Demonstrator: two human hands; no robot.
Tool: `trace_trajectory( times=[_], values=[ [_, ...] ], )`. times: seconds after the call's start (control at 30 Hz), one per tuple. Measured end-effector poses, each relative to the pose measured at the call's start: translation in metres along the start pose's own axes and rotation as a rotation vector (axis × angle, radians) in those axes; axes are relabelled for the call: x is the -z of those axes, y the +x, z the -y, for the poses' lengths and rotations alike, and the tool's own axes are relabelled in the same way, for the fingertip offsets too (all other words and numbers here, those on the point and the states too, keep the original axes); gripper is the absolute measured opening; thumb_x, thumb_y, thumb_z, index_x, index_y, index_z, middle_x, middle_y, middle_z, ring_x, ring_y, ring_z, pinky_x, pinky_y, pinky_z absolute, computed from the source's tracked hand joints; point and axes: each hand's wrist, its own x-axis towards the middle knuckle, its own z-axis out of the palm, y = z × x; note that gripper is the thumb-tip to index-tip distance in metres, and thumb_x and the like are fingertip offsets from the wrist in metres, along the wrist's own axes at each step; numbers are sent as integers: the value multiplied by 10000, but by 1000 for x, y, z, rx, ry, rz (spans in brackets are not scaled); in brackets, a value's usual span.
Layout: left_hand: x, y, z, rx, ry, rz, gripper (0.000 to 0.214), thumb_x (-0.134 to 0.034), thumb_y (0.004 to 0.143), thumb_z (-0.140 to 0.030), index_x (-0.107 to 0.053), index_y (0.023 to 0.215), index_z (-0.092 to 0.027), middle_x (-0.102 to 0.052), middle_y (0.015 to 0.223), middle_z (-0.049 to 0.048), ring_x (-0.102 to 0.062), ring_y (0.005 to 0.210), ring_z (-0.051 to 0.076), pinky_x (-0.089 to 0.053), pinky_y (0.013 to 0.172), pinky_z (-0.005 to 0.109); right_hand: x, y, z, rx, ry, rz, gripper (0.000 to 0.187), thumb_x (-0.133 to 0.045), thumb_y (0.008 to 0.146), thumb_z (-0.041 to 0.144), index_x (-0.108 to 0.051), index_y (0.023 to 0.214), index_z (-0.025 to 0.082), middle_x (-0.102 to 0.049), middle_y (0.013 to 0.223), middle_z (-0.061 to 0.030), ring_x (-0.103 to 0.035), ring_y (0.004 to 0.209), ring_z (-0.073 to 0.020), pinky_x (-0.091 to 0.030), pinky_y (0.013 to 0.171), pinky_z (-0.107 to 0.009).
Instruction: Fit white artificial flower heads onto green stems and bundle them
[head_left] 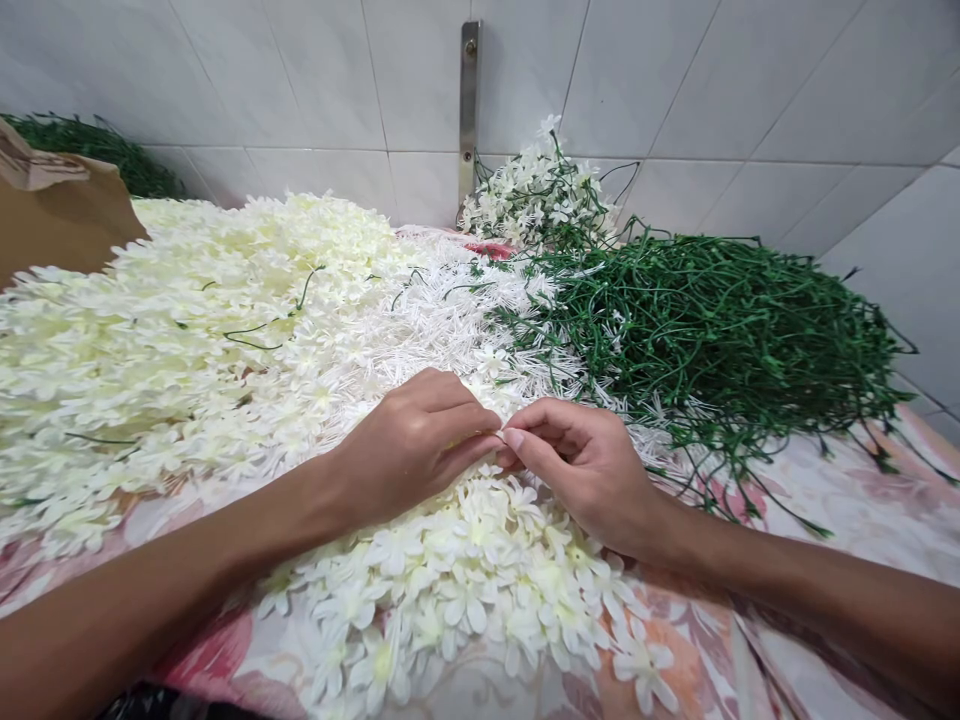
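Hands meet just right of centre in the frame, the left hand [409,450] with its forearm running to the lower left corner, the right hand [577,470] with its forearm running to the right edge. Both grips are closed, fingers curled in, and their tips touch at the middle. Whatever they pinch is too small and too hidden to tell; it may be a thin strand from the white artificial flower spray [465,590] that lies directly beneath them.

That spray spreads from the hands toward the bottom of the frame, its long axis pointing down and slightly left. Behind it, the sprays appear largely unworked: a deep cream-white blossom heap [187,330] fills the left, merging into spiky white sprigs [442,310] at centre. A mass of green wire stems [712,340] fans out to the right, so the strands lie roughly left to right. Only a small flowering bunch [532,195] sits apart near the top, against the tiled wall [750,90], below a metal bracket [469,110]. Much seems left to handle. Everything rests on a floral cloth [832,490], with cardboard [52,205] at the upper left.
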Motion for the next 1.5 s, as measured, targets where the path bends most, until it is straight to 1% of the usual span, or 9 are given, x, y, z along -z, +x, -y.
trace_trajectory(
  times=[0.2,0.37,0.53,0.63,0.77,0.9,1.07,1.2,1.5],
  values=[
    [1,1,1,-1,52,-65,87,-629,834,-193,-633,893,-130,-661,808,55,-577,749,143,-462,680,264,-1,1,-6,-27,25,-28,123,-560,866,250,-610,792,165,-653,662,-9,-632,600,-115,-493,544,-201],
    [2,1,0,-17,117,-80,20,-626,832,-175,-645,832,-173,-634,803,38,-567,746,139,-439,690,278,0,2,-4,-36,18,-6,154,-529,895,284,-607,820,173,-656,682,-1,-612,603,-99,-480,545,-189],
    [2,2,-1,-5,118,-85,58,-639,826,-218,-649,817,-162,-642,795,47,-571,745,147,-449,683,283,1,1,-1,-30,-48,20,187,-501,909,287,-597,799,170,-631,643,3,-544,539,-84,-407,471,-177],
    [2,2,-2,0,101,-89,90,-637,823,-227,-666,823,-141,-656,789,63,-575,736,156,-464,666,291,0,0,0,-3,-66,5,178,-502,906,281,-598,807,168,-627,631,4,-525,517,-81,-390,455,-176],
    [2,2,-4,10,71,-78,90,-609,821,-167,-684,835,-120,-672,772,77,-576,714,166,-470,631,300,0,-2,-1,20,-86,-37,149,-512,892,262,-599,818,166,-619,606,7,-523,494,-83,-380,439,-177],
    [3,3,-6,18,62,-69,98,-605,826,-166,-692,819,-120,-684,764,70,-578,704,165,-477,617,297,-1,-2,-1,33,-123,-42,139,-510,888,249,-597,817,167,-621,602,7,-508,473,-81,-363,423,-178],
    [2,3,-9,18,68,6,111,-601,846,-187,-690,815,-130,-698,792,50,-592,714,158,-496,620,284,-1,-2,-1,47,-156,-39,166,-505,896,267,-588,793,168,-615,600,6,-503,473,-80,-359,426,-179],
    [2,3,-11,34,80,-4,119,-585,851,-176,-696,833,-139,-706,791,43,-597,701,157,-499,616,286,-1,-2,-1,44,-151,-38,172,-490,904,261,-584,794,167,-607,597,12,-463,448,-69,-340,411,-175],
    [1,4,-11,45,78,-26,149,-556,858,-184,-687,793,-156,-707,762,37,-601,685,141,-485,628,264,1,-2,-1,35,-145,-12,210,-473,925,292,-568,788,165,-599,624,6,-478,488,-76,-351,449,-190]
  ],
)
